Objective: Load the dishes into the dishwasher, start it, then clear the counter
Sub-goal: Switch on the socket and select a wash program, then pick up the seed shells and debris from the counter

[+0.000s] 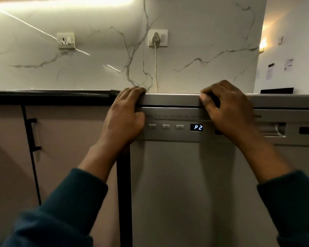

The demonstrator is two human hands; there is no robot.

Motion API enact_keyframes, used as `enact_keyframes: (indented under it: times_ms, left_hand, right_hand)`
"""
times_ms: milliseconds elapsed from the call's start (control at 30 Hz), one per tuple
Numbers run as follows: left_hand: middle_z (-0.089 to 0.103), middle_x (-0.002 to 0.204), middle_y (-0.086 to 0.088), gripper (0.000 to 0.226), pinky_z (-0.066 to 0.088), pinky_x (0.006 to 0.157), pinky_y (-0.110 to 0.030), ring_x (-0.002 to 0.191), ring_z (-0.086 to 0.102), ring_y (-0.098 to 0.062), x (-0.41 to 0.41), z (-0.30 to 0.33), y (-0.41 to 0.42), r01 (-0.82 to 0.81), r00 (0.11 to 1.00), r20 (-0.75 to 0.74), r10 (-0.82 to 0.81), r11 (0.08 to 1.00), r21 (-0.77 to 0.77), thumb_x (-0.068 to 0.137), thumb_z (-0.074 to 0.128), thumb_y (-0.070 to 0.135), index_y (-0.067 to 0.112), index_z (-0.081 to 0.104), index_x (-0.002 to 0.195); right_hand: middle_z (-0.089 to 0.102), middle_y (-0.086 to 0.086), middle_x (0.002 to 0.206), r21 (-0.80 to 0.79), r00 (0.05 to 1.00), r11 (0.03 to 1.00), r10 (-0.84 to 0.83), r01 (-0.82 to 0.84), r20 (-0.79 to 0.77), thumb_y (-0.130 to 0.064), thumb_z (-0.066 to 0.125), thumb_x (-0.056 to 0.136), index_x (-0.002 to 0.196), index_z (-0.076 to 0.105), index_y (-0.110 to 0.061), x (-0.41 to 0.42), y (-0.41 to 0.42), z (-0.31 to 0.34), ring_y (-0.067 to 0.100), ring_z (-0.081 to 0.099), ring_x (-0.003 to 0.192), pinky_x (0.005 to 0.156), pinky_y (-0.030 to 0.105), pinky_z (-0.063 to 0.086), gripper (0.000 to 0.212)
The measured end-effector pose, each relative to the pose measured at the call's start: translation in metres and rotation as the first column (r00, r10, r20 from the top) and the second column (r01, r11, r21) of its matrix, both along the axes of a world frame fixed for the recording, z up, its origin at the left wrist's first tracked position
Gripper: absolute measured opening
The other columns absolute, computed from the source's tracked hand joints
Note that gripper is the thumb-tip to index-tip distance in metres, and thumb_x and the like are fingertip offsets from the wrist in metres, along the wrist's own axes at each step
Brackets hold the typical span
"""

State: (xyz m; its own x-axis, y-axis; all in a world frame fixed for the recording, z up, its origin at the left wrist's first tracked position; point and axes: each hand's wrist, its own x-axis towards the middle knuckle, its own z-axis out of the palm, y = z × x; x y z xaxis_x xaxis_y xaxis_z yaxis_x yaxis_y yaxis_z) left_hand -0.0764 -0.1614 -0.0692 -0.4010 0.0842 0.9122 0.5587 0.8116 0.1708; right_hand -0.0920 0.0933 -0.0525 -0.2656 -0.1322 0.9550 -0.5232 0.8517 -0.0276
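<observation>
A silver dishwasher (177,184) fills the middle of the view, its door upright and closed against the top panel. The control strip carries three small buttons (166,126) and a lit display (196,127) reading P2. My left hand (125,118) grips the dishwasher's top left corner, fingers curled over the top edge. My right hand (227,111) grips the top edge further right, fingers hooked over it and the thumb on the front. The recessed door handle (273,130) lies just right of that hand. No dishes are visible.
A black counter edge (50,97) runs left of the dishwasher above pinkish cabinet doors with a black handle (33,134). The marble backsplash holds an empty socket (66,40) and a plugged socket (158,38) with a white cable hanging down.
</observation>
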Motion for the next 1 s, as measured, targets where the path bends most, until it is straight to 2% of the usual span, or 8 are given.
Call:
enact_keyframes:
  times_ms: [333,433,500,567,633,733,867,1000]
  left_hand:
    - [0.054,0.122,0.003,0.045,0.045,0.097,-0.033,0.123,0.045,-0.017,0.013,0.027,0.001,0.097,0.98,0.172,-0.103,0.994,0.039,0.074,0.047,0.016,0.017,0.055,0.118]
    - [0.054,0.118,0.009,0.044,0.056,0.07,-0.026,0.114,0.048,-0.013,0.009,0.042,-0.004,0.06,0.964,0.262,-0.051,0.998,-0.028,0.064,0.045,0.029,0.024,0.053,0.107]
    - [0.052,0.116,0.017,0.043,0.055,0.058,-0.022,0.108,0.049,-0.008,0.009,0.073,-0.01,0.051,0.875,0.484,-0.016,0.997,-0.061,0.06,0.042,0.035,0.026,0.056,0.101]
    - [0.042,0.132,0.02,0.046,0.053,0.081,-0.026,0.123,0.041,-0.006,0.025,0.11,-0.022,0.054,0.701,0.713,0.001,0.997,-0.055,0.072,0.042,0.034,0.03,0.053,0.117]
    - [0.037,0.144,0.008,0.046,0.041,0.097,-0.034,0.132,0.036,-0.018,0.05,0.142,-0.041,0.075,0.503,0.864,0.009,0.996,-0.054,0.084,0.041,0.03,0.029,0.044,0.13]
    - [0.057,0.121,-0.009,0.041,0.041,0.092,-0.033,0.113,0.052,-0.029,0.089,0.185,-0.07,-0.192,0.5,0.865,0.036,0.979,0.07,0.088,0.034,0.025,0.025,0.048,0.127]
    - [0.067,0.079,0.001,0.017,0.046,0.063,-0.022,0.071,0.06,-0.011,0.136,0.23,-0.113,-0.447,0.575,0.797,-0.185,0.745,0.495,0.091,0.052,0.013,0.025,0.061,0.085]
    - [0.069,0.085,-0.016,0.013,0.048,0.058,-0.028,0.063,0.057,-0.017,0.156,0.24,-0.143,-0.539,0.619,0.528,-0.581,0.175,0.824,0.096,0.05,0.012,0.008,0.061,0.09]
  right_hand:
    - [0.053,0.011,0.081,-0.246,0.985,0.958,-0.125,0.15,0.115,-0.035,0.041,0.1,0.077,0.06,-0.007,-0.001,-0.028,0.009,0.036,0.051,0.077,0.073,0.048,0.042,0.04]
    - [0.05,-0.002,0.071,-0.232,0.951,0.965,-0.05,0.125,0.306,-0.061,0.028,0.098,0.064,0.055,-0.016,-0.011,-0.026,0.023,0.027,0.049,0.059,0.064,0.03,0.039,0.062]
    - [0.042,-0.002,0.061,-0.203,0.912,0.968,-0.056,0.15,0.407,-0.053,0.027,0.096,0.058,0.048,-0.018,-0.018,-0.032,0.048,0.024,0.04,0.05,0.056,0.034,0.032,0.057]
    - [0.042,0.01,0.057,-0.109,0.865,0.969,-0.143,0.22,0.481,-0.033,0.034,0.083,0.057,0.037,-0.02,-0.008,-0.044,0.07,0.023,0.039,0.045,0.05,0.035,0.032,0.03]
    - [0.055,0.016,0.072,0.122,0.702,0.967,-0.246,0.223,0.669,-0.03,0.039,0.084,0.06,0.029,-0.025,0.006,-0.054,0.104,0.032,0.058,0.055,0.055,0.036,0.038,0.026]
    - [0.063,0.005,0.105,0.159,0.38,0.959,-0.241,0.234,0.893,-0.035,0.048,0.094,0.064,0.033,-0.025,0.033,-0.073,0.153,0.024,0.063,0.1,0.07,0.03,0.039,0.035]
    - [0.053,0.0,0.08,-0.049,0.398,0.99,-0.007,0.132,0.917,-0.023,0.063,0.088,0.073,0.047,-0.022,0.09,-0.132,0.18,0.023,0.054,0.073,0.064,0.035,0.04,0.022]
    - [0.049,-0.005,0.08,-0.155,0.404,0.987,0.155,-0.032,0.902,-0.015,0.065,0.087,0.075,0.045,-0.026,0.118,-0.172,0.186,0.015,0.05,0.071,0.064,0.037,0.042,0.026]
